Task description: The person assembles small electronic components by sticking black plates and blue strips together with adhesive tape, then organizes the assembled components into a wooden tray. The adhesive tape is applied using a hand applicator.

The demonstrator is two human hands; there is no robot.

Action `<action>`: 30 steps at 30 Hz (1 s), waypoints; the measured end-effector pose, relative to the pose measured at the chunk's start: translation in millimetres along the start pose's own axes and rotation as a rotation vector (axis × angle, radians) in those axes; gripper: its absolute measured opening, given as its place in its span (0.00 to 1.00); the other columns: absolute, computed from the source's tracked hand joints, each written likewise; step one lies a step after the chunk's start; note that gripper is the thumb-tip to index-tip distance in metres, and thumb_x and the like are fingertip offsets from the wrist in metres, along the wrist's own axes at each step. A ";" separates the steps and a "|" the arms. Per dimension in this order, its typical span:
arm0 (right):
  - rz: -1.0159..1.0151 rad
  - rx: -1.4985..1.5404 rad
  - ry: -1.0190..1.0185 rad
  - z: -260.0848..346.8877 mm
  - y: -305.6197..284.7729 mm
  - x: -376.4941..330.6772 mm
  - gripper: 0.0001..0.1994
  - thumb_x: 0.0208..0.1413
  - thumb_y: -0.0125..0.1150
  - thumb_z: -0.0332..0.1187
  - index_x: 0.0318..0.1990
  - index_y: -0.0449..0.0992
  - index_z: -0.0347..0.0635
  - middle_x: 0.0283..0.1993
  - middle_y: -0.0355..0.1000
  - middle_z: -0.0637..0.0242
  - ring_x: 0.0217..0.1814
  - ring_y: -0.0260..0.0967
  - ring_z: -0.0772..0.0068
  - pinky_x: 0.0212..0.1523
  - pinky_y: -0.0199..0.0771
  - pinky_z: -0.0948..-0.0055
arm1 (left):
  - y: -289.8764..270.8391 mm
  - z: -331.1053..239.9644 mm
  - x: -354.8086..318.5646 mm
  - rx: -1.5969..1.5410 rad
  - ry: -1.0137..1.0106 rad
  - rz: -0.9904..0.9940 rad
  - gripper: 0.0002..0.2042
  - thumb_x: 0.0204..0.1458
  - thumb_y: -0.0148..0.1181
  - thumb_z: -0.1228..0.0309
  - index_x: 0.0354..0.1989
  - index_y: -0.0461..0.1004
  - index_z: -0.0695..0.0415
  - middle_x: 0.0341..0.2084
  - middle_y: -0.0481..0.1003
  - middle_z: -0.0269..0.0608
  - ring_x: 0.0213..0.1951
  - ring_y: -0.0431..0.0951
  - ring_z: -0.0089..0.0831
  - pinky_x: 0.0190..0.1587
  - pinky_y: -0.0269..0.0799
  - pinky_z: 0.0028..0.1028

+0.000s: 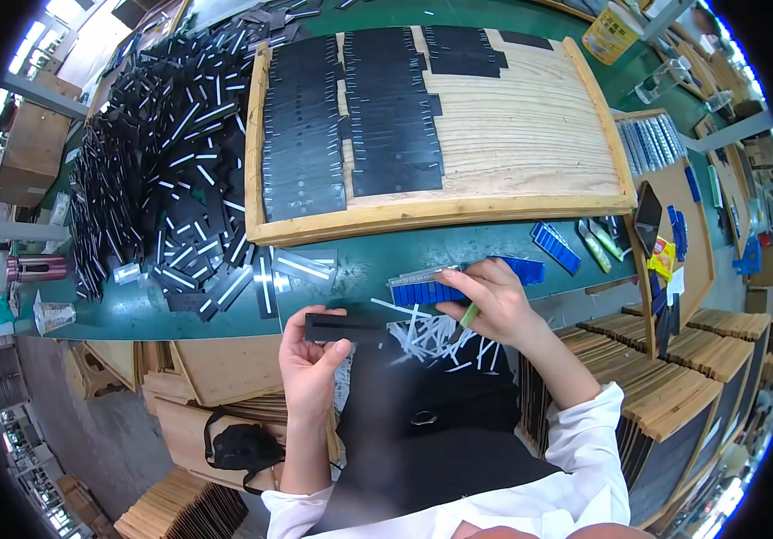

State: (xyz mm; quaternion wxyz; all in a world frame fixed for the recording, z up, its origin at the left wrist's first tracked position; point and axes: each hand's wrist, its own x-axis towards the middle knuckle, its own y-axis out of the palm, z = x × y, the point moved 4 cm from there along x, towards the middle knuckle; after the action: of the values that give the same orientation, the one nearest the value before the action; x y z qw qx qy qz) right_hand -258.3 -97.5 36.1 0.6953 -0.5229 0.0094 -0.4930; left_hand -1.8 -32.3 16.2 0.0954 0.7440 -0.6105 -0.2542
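My left hand (309, 366) pinches a flat black rectangular piece (361, 332); my right hand (501, 308) grips a slim green tool (470, 314) over a blue segmented strip (418, 294).

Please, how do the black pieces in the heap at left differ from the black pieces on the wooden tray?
The heaped pieces lie jumbled at many angles; the tray pieces lie in neat columns. The heaped pieces show many longer white strips; the tray pieces show mostly short white marks along the column edges. The heaped pieces rest on the green table, the tray pieces on the wooden tray. Both are black with white parts.
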 end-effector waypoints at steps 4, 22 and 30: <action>-0.001 0.001 -0.014 1.2 1.4 1.4 0.31 0.41 0.74 0.33 0.57 0.71 0.46 0.38 0.76 0.68 0.39 0.71 0.68 0.37 0.67 0.70 | -1.4 -0.8 -3.0 0.001 -0.002 -0.002 0.26 0.47 0.65 0.86 0.55 0.64 0.62 0.49 0.74 0.49 0.40 0.78 0.24 0.42 0.76 0.22; -0.266 0.249 -0.219 53.5 -32.1 50.4 0.31 0.34 0.76 0.28 0.51 0.70 0.41 0.43 0.80 0.69 0.34 0.63 0.70 0.34 0.64 0.71 | 47.4 -25.9 -2.6 0.249 0.242 0.175 0.31 0.45 0.63 0.89 0.58 0.59 0.60 0.52 0.70 0.48 0.53 0.73 0.33 0.52 0.76 0.29; -0.192 0.233 -0.215 50.8 -28.9 71.3 0.32 0.35 0.76 0.28 0.53 0.70 0.37 0.40 0.80 0.67 0.33 0.68 0.68 0.36 0.66 0.69 | 58.1 -32.5 6.0 0.146 0.204 0.219 0.29 0.49 0.61 0.89 0.60 0.58 0.60 0.52 0.70 0.50 0.54 0.73 0.32 0.52 0.75 0.29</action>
State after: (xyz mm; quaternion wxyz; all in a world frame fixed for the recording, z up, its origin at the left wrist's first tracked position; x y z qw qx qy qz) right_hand -214.4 -109.7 116.2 0.6980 -0.4867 -0.1721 -0.4963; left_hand -34.9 -57.2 68.6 0.1296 0.7000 -0.6920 -0.1202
